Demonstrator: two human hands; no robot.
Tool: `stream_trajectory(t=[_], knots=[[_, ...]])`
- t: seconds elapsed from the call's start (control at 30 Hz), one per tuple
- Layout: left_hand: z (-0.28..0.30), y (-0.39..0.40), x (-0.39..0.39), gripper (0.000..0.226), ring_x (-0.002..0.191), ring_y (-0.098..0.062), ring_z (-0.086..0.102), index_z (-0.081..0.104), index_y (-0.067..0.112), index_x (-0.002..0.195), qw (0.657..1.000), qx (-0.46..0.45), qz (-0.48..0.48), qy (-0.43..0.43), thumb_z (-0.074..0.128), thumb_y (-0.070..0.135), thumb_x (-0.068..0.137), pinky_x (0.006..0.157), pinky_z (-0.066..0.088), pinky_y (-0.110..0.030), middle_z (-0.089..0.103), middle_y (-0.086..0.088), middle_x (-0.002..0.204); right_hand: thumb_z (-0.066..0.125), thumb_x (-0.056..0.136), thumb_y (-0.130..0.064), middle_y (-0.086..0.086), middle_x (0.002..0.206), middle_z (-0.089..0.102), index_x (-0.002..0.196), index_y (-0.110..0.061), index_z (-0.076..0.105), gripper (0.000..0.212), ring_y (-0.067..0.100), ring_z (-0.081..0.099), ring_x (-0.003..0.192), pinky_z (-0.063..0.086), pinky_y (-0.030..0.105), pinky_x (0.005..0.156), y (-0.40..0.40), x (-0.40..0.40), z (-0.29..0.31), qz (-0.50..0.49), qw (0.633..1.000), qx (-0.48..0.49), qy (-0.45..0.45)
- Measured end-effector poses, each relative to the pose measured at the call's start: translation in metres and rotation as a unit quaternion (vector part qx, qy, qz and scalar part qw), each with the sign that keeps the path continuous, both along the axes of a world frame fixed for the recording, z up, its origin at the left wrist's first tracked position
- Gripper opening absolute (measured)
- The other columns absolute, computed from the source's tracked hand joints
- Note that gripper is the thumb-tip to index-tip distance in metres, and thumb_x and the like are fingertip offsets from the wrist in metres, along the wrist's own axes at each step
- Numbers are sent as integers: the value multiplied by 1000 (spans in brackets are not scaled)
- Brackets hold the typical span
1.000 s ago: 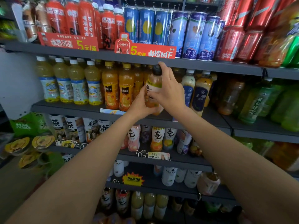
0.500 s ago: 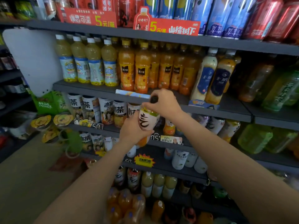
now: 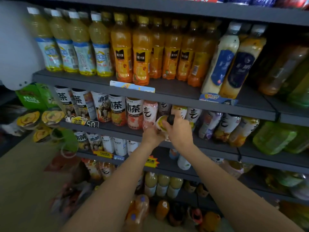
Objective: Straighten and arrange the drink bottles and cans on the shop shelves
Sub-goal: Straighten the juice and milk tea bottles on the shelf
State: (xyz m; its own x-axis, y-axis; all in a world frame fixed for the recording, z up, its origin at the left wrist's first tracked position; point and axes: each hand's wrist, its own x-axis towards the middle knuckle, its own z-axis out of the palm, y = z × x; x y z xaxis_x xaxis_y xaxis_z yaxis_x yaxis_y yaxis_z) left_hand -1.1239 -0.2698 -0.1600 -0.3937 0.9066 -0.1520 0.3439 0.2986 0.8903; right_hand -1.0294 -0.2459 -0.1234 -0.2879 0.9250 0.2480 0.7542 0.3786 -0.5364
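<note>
Bottle (image 3: 163,125) with a black cap is held at the front lip of the second shelf (image 3: 120,129), just in front of the row of white-labelled drinks (image 3: 194,115), presumably so that it can be slotted into the gap beside the pink bottle (image 3: 149,114). Its neck is gripped by the curled fingers of the right hand (image 3: 179,131), while its lower body is cupped by the left hand (image 3: 153,135). Its long axis is tilted, with the cap pointed up and toward the camera and the base lowered toward the shelf.
</note>
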Motion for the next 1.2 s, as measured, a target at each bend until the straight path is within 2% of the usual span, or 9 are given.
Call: stream_trajectory(t=[0.1, 0.17, 0.33, 0.43, 0.6, 0.73, 0.93, 1.07, 1.2], knots=[[-3, 10, -5, 61, 120, -23, 53, 40, 18, 137, 996, 8, -17, -92, 58, -4, 83, 102, 45, -40, 57, -8, 128, 54, 93, -27, 20, 96, 65, 125, -5, 39, 42, 39, 64, 88, 52, 47, 74, 15, 5, -3, 1, 999, 30, -11], [-7, 13, -7, 67, 119, -18, 53, 38, 23, 138, 992, 10, -37, -118, 51, -11, 82, 100, 46, -39, 58, -5, 126, 53, 94, -27, 20, 96, 65, 130, -5, 36, 45, 38, 63, 88, 52, 45, 73, 25, 8, -4, 9, 999, 43, -33], [-10, 27, -11, 71, 128, -13, 41, 32, 26, 144, 988, -6, -67, -141, 48, -9, 84, 108, 39, -38, 44, 3, 142, 48, 96, -32, 19, 103, 65, 134, -7, 33, 48, 37, 62, 95, 48, 41, 73, 50, 3, -15, 23, 992, 65, -107], [-11, 36, -12, 70, 135, -19, 36, 26, 23, 147, 987, -19, -64, -145, 45, -8, 87, 109, 37, -40, 34, 0, 149, 47, 96, -33, 17, 103, 66, 133, -8, 34, 46, 36, 63, 94, 49, 40, 71, 62, -2, -19, 38, 988, 85, -123], [-22, 40, -17, 66, 134, -17, 34, 32, 23, 144, 989, -20, -55, -136, 44, -9, 87, 109, 36, -40, 36, 1, 148, 44, 98, -32, 13, 110, 63, 132, -11, 35, 41, 34, 64, 95, 50, 40, 73, 66, -15, -29, 52, 982, 98, -156], [-23, 43, -17, 61, 118, -11, 41, 39, 19, 140, 992, 0, -32, -125, 42, -10, 87, 106, 38, -34, 45, 0, 137, 50, 95, -30, 14, 115, 60, 133, -11, 38, 44, 34, 61, 101, 49, 40, 78, 71, -19, -34, 11, 995, 55, -87], [-20, 49, -23, 68, 124, -15, 42, 35, 22, 142, 995, 27, -28, -97, 34, -16, 85, 98, 38, -25, 45, -4, 139, 54, 93, -24, 18, 116, 60, 135, -9, 38, 47, 35, 59, 103, 47, 42, 82, 78, -25, -41, -5, 1000, 20, 7], [-20, 50, -26, 68, 126, -14, 41, 32, 21, 144, 993, 38, -33, -105, 32, -16, 86, 91, 36, -18, 45, -2, 140, 56, 92, -29, 20, 104, 63, 122, -3, 45, 41, 35, 61, 95, 50, 43, 80, 87, -32, -43, -30, 998, -5, 62], [-21, 52, -29, 62, 125, -12, 42, 34, 13, 142, 990, 59, -35, -121, 36, -15, 88, 90, 35, -11, 47, 1, 134, 56, 92, -31, 19, 99, 64, 109, 2, 53, 37, 33, 62, 90, 49, 37, 74, 92, -38, -44, -51, 993, -21, 109]])
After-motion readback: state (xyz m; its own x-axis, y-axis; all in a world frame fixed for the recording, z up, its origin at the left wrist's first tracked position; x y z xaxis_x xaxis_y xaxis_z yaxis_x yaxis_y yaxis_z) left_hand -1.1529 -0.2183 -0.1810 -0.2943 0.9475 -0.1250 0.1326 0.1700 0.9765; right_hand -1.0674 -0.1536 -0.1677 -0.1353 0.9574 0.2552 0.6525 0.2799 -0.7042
